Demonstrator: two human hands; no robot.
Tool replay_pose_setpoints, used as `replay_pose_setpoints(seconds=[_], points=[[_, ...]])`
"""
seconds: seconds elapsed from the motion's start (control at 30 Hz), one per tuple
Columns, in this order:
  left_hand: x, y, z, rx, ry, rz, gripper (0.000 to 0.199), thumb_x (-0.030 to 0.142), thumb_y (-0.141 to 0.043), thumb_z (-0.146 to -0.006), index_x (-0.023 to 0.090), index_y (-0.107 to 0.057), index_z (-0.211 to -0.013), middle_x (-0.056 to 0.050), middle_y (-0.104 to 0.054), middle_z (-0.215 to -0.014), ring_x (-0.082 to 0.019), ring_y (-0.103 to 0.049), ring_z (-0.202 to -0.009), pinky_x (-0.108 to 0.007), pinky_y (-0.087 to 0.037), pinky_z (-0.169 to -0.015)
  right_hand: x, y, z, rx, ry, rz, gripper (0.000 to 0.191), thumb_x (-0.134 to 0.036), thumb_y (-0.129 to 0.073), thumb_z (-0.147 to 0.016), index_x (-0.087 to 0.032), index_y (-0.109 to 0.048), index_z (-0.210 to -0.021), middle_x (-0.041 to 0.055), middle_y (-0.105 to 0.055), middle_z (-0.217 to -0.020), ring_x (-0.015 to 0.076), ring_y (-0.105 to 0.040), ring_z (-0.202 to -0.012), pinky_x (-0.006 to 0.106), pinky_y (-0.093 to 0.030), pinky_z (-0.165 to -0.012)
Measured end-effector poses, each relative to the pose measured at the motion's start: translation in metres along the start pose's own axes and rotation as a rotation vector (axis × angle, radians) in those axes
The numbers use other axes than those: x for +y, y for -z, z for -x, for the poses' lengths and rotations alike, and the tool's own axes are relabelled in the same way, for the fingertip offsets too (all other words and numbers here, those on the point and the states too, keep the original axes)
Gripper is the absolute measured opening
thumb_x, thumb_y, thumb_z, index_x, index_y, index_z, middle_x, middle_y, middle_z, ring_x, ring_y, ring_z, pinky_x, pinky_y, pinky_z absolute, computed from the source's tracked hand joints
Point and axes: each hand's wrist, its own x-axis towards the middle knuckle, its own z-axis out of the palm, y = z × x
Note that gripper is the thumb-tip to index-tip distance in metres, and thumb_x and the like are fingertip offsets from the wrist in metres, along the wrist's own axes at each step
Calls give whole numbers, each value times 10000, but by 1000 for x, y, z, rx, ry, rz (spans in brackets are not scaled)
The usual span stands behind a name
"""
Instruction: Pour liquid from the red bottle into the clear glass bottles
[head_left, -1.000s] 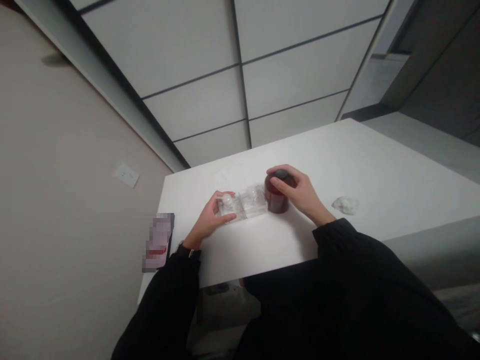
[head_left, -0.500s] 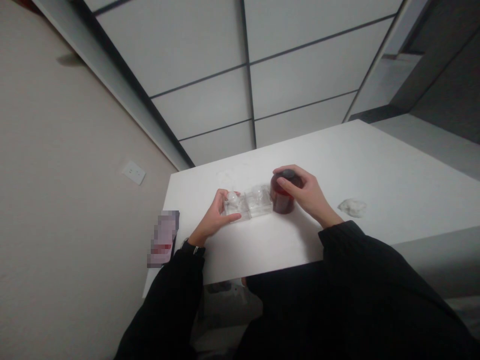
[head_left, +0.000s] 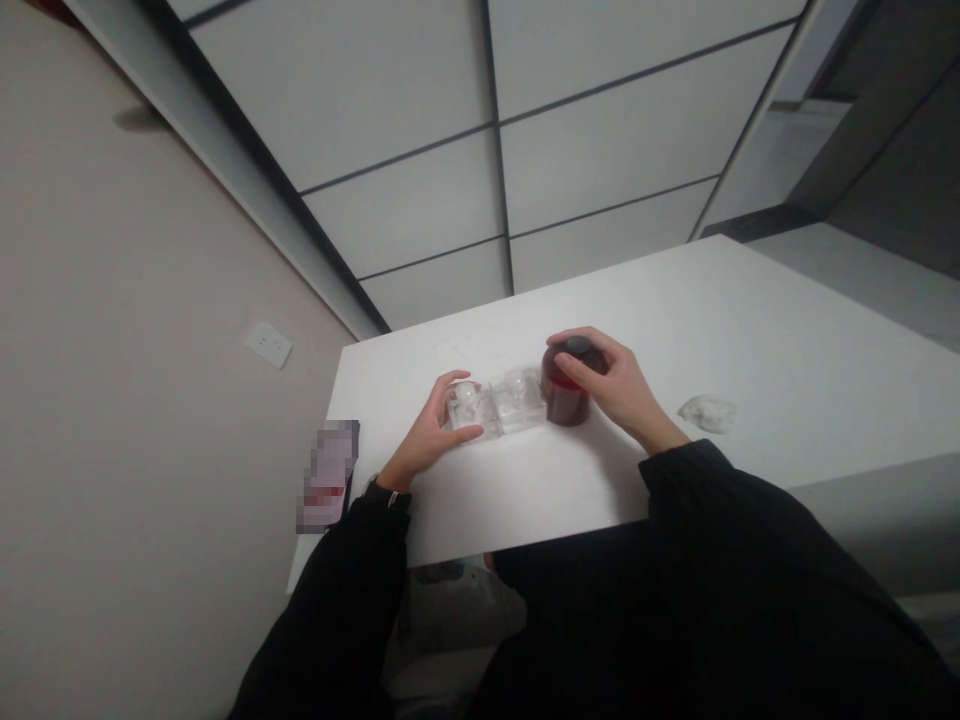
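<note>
Mid-frame on the counter point(head_left: 510, 510), the right hand point(head_left: 626, 392) grasps the dark red jar point(head_left: 566, 406) beside the clear containers point(head_left: 520, 408); the left hand point(head_left: 421, 437), upper finger raised, spans their left end, its grip unclear.

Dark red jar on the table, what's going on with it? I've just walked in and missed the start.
A person's left hand is around a clear box, with a second clear box beside it. The right hand grips the dark red jar from above, close to that second box. All three stand on the white table. A crumpled whitish thing lies off to the right.
</note>
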Motion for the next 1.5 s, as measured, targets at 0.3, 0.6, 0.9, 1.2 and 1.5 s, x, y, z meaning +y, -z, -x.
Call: replay_pose_setpoints(seconds=[0.3,0.6,0.9,1.2,1.5], points=[[-2,0,0,16,-17,27,750,417,-897,-762,270,-434,-1333,-119,-585,-1441,-291,-587,-1330,-436,-461,-1123,0,1,0,-2,-5,7,231,-444,-749,-863,-267,-735,-1010,39,-777,-1061,255,-701,-1041,491,-522,-1028],[-2,-1,0,36,-22,4,622,447,-889,-759,253,-472,-1177,-101,-585,-1421,-292,-574,-1332,-423,-474,-1107,1,1,0,-6,-5,5,225,-441,-748,-862,-272,-734,-1010,40,-775,-1074,261,-701,-1060,502,-517,-1044],[2,-2,1,20,-22,-4,584,412,-874,-785,243,-497,-1198,-103,-573,-1421,-299,-552,-1361,-431,-437,-1146,0,1,0,-4,-11,-1,227,-434,-750,-857,-265,-737,-1008,39,-773,-1065,255,-699,-1049,488,-519,-1031],[2,-3,1,4,-8,11,612,402,-875,-783,238,-495,-1234,-98,-583,-1385,-299,-570,-1323,-436,-442,-1133,0,1,1,-1,-6,3,227,-427,-746,-861,-258,-739,-1011,45,-773,-1071,254,-698,-1049,476,-517,-1020],[4,-3,0,-5,-8,-35,648,427,-865,-785,231,-531,-1304,-113,-574,-1448,-310,-548,-1365,-428,-422,-1159,1,1,1,9,2,-2,222,-420,-752,-853,-260,-747,-1007,40,-777,-1061,250,-698,-1039,467,-517,-1017]])
